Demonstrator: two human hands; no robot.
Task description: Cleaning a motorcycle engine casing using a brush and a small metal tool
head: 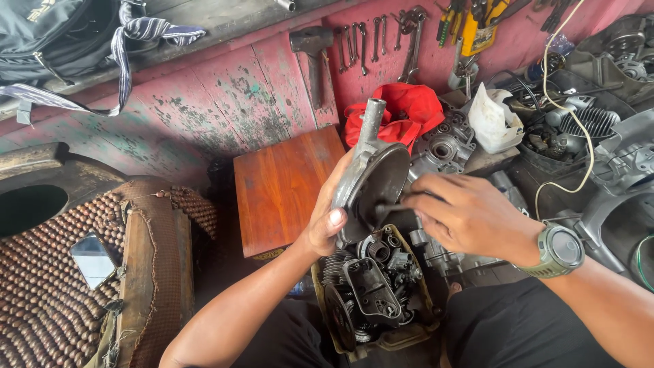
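While you look down over your lap, one metal engine cover [371, 184] stands upright between your two hands, its tube end pointing up, held above one yellow tub of dark engine parts [373, 293]. Your left hand [327, 221] is clamped on the cover's lower left edge, thumb across the front face and fingers wrapped behind, forearm rising from the bottom left. Your right hand [463, 215] is closed around one thin dark tool [394, 204] whose tip meets the cover's dark inner face; the wrist is bent inward and wears one green watch [560, 249].

One red wooden board [283, 187] lies just left of the cover, and one red cloth [402, 112] is bunched behind it. One hammer [312, 58] hangs on the pink wall [225, 95] beside a row of about six wrenches [368, 44]. One phone [92, 259] rests on the beaded seat cover [48, 293] at far left, and one white bag [492, 121] sits at upper right.
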